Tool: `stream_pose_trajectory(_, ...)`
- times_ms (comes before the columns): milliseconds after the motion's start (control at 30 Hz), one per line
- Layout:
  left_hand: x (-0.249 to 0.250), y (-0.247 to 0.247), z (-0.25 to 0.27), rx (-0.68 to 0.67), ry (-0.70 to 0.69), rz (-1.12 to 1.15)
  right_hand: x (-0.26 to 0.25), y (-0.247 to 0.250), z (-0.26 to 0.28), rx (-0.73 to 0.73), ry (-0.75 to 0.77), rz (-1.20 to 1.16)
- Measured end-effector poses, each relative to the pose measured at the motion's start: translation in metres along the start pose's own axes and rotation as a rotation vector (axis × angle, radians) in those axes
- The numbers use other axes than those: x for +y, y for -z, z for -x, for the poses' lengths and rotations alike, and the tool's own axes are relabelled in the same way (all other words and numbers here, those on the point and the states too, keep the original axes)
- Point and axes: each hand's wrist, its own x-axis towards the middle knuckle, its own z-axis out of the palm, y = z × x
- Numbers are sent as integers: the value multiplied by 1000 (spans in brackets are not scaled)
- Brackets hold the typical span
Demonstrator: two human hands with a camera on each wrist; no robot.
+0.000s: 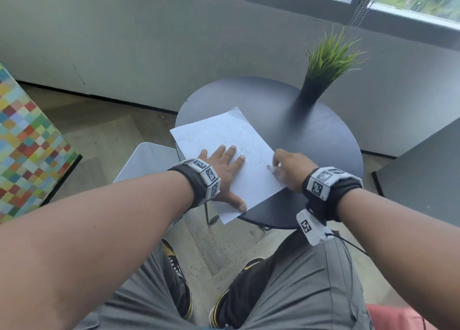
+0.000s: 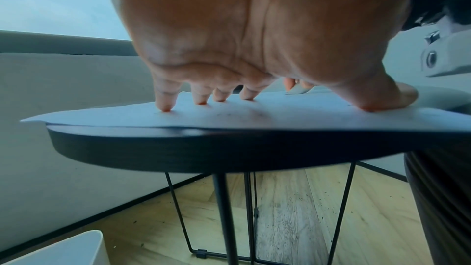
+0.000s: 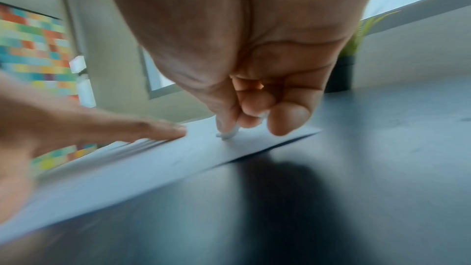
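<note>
A white sheet of paper [image 1: 219, 132] with faint pencil scribbles lies on a round dark table [image 1: 311, 135]; its left and near corners overhang the rim. My left hand [image 1: 225, 170] presses flat on the sheet with fingers spread, fingertips [image 2: 165, 106] and thumb down on the paper [image 2: 229, 116]. My right hand [image 1: 288, 167] pinches a small white object [image 3: 229, 132], perhaps an eraser, between thumb and fingers. Its tip touches the paper [image 3: 153, 158] near the right edge. The object [image 1: 272, 171] is blurred in the head view.
A green grass plant in a black vase [image 1: 313, 90] stands at the table's far right. A white bin [image 1: 146, 160] sits on the floor left of the table. A multicoloured checked block [image 1: 27, 142] is at far left, grey furniture [image 1: 423, 175] at right.
</note>
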Motion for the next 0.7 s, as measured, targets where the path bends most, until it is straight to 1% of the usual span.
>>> stream_pose_trajectory(33,-2,2,0,-18,-16,-7,8,5,-1,11,-25,-41)
stream_pose_trajectory(100,-9,6,-1,-46,-47,-14,18,10,0,30,-25,-121)
stream_pose_trajectory(267,-13,18,-4,-38,-95,54,20,5,10,-2,92,-170)
stream_pose_trajectory(333,-9,20,-5,-1,-121,91,17,1,10,-6,143,-164)
stream_pose_trajectory(400,-7,18,-6,67,-135,119,11,0,7,-7,178,-148)
stream_pose_trajectory(467,-8,14,-8,104,-87,127,3,3,2,-11,201,-152)
stream_pose_trajectory(500,-10,13,-9,93,-52,119,-1,5,-1,-10,208,-153)
stream_pose_trajectory(567,-14,11,-11,27,-9,78,-8,8,-9,6,216,-148)
stream_pose_trajectory(633,-16,11,-12,-24,-3,46,-14,8,-19,16,221,-121)
stream_pose_trajectory(700,-18,11,-14,-32,-6,35,-20,5,-29,15,214,-97)
